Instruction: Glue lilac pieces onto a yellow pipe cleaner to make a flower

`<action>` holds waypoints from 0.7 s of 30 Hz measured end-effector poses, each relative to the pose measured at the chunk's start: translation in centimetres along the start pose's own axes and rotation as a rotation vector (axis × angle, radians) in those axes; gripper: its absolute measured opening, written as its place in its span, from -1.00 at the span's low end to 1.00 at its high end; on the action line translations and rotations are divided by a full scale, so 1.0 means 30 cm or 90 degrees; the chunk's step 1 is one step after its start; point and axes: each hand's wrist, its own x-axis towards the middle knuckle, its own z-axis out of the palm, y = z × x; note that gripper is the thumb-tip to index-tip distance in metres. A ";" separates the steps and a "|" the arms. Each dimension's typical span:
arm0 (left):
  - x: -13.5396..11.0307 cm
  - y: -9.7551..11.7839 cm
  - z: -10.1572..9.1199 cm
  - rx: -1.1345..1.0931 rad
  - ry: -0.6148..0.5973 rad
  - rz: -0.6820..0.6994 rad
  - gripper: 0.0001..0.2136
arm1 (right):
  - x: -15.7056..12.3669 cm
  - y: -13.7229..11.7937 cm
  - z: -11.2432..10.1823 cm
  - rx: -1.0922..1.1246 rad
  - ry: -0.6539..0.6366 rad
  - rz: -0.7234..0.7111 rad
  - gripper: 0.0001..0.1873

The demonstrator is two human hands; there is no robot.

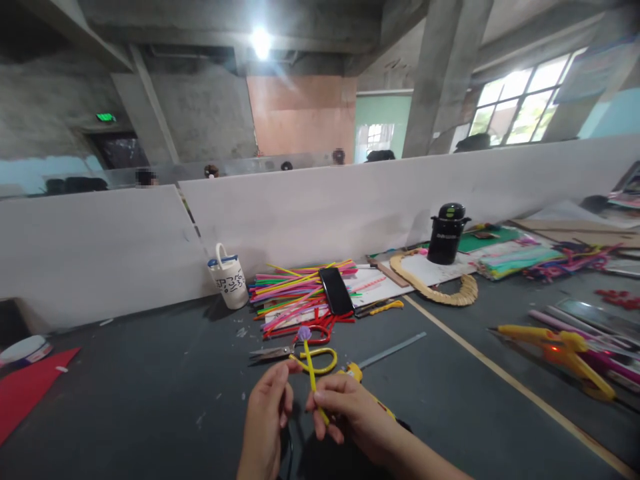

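Observation:
A yellow pipe cleaner stem [311,367] with a small purple fuzzy head [304,333] stands tilted in front of me. My right hand [347,408] pinches its lower part between thumb and fingers. Just left of the stem is my left hand [270,407], fingers loosely curled and apart, with nothing visible in them. Beyond both hands lie scissors [280,353] with one red and one yellow handle loop, blades pointing left. A yellow tool [353,371] with a long grey strip [395,349] is partly hidden behind my right hand.
A pile of coloured pipe cleaners [285,293] lies under a black phone [337,291]. Behind stand a white cup-shaped holder [229,283] and a black pot [446,237], near a straw-coloured curved form [430,290]. At right rests a yellow glue gun [555,340]; at left, red sheet [30,393].

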 end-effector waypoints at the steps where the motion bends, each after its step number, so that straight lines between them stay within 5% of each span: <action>1: -0.010 0.020 0.008 -0.010 -0.016 -0.018 -0.60 | -0.006 0.002 0.008 0.002 -0.009 0.011 -0.65; 6: -0.046 0.115 0.029 -0.038 -0.060 -0.113 -0.67 | -0.032 0.024 0.042 0.003 -0.074 0.079 -0.68; 12: -0.081 0.145 0.061 -0.067 -0.051 -0.196 -0.69 | -0.036 0.025 0.071 -0.051 -0.099 0.108 -0.56; 17: -0.055 0.182 0.034 -0.038 -0.021 -0.181 -0.71 | -0.029 -0.042 0.029 -0.287 -0.098 0.083 -0.52; 21: 0.014 0.209 -0.010 -0.034 0.002 -0.157 -0.75 | -0.011 -0.141 -0.089 -0.593 0.057 0.000 -0.81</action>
